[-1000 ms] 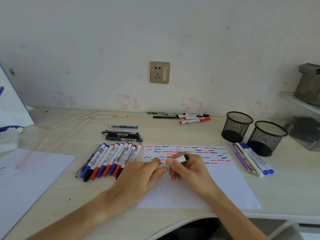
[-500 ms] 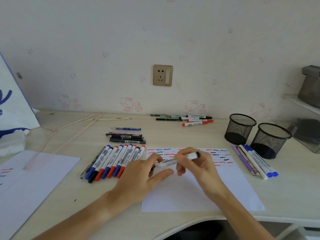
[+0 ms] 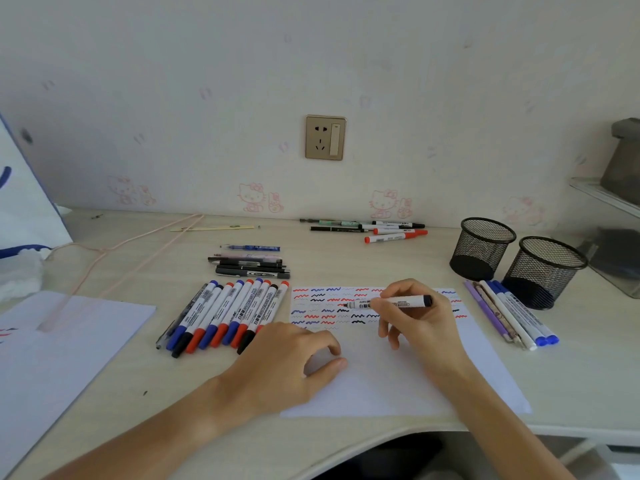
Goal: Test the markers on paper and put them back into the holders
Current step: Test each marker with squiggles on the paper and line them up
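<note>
My right hand (image 3: 424, 329) grips a white marker (image 3: 398, 302) with a black end. The marker lies level over the squiggle-covered top of the white paper (image 3: 381, 386), with its bare tip pointing left. My left hand (image 3: 287, 362) rests on the paper's left side, its fingers curled toward the thumb. The marker's cap is off and out of sight inside that hand. Two black mesh holders (image 3: 483, 247) (image 3: 547, 268) stand at the right. A row of capped whiteboard markers (image 3: 228, 313) lies left of the paper.
Several pens and markers (image 3: 512, 317) lie in front of the holders. Dark pens (image 3: 252, 265) are stacked behind the marker row, and more pens (image 3: 381, 232) lie by the wall. A second sheet (image 3: 52, 341) lies at the left. A shelf (image 3: 606, 195) juts in at the far right.
Both hands held the marker together; now they have come apart. My left hand has drawn back toward me with the cap, and the marker's tip is bare in my right hand.
</note>
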